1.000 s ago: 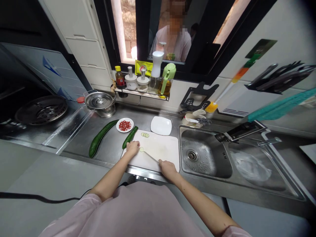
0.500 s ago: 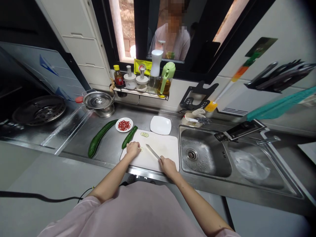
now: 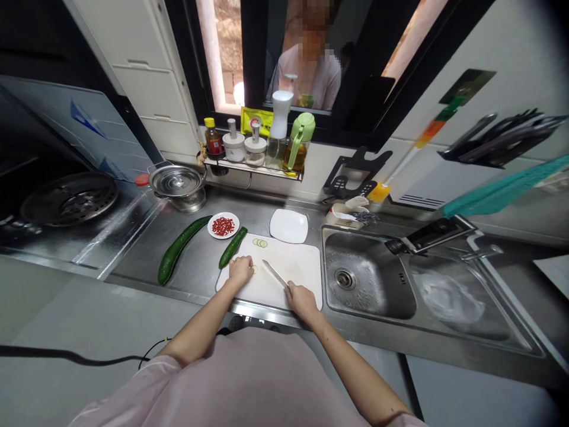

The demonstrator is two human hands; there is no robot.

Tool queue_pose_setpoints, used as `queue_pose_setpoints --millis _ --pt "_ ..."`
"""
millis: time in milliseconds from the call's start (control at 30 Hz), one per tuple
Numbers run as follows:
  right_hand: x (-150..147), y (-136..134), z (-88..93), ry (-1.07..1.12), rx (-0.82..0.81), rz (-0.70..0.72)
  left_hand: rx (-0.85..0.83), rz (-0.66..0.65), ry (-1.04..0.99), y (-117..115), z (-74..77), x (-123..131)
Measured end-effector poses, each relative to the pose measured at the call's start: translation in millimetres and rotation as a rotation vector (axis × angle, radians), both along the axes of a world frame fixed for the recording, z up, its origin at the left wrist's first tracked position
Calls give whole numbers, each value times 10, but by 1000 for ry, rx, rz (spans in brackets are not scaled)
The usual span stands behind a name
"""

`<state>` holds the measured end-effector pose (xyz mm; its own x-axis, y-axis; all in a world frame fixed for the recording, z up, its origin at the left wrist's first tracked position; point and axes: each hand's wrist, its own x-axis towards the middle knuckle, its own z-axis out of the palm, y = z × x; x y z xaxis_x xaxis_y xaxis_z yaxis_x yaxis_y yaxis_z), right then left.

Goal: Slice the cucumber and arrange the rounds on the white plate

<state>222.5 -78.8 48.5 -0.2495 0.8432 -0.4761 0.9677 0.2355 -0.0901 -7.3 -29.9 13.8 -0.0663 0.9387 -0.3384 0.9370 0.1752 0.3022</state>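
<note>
My left hand (image 3: 240, 270) is curled over the cucumber piece (image 3: 253, 270) at the cutting board's (image 3: 296, 267) left edge. My right hand (image 3: 302, 298) grips the knife (image 3: 275, 274), blade angled toward that piece from the right, just short of it

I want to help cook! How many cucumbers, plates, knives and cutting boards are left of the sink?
Cucumbers: 2
Plates: 2
Knives: 1
Cutting boards: 1
Total: 6
</note>
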Motion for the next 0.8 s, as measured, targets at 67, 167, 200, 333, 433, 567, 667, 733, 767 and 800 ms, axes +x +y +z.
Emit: queue_pose_setpoints --millis 67,167,200,333,433,567,667,733,767,800 --pt "-4 0 1 -2 -2 2 7 4 -11 -13 -9 15" --pt "-10 2 7 -2 -9 2 15 22 -30 -31 -33 32" --pt "-13 2 11 -1 -12 1 17 34 -31 -34 -41 34" --pt "-16 3 25 -1 -18 -5 9 65 -5 -34 -54 34" --pt "-14 2 27 4 -17 -3 13 47 5 -29 -36 40" --pt "-9 2 20 8 -9 -7 23 29 -10 -31 -9 71" --pt "-8 3 12 8 -11 -11 20 36 -30 -43 2 86" --pt "-8 5 7 9 -9 -13 19 63 -56 -55 15 75" --pt "-8 6 4 9 -7 -15 18 83 -75 -63 26 62" --pt "-7 7 2 10 -4 -18 18 109 -95 -71 38 44"
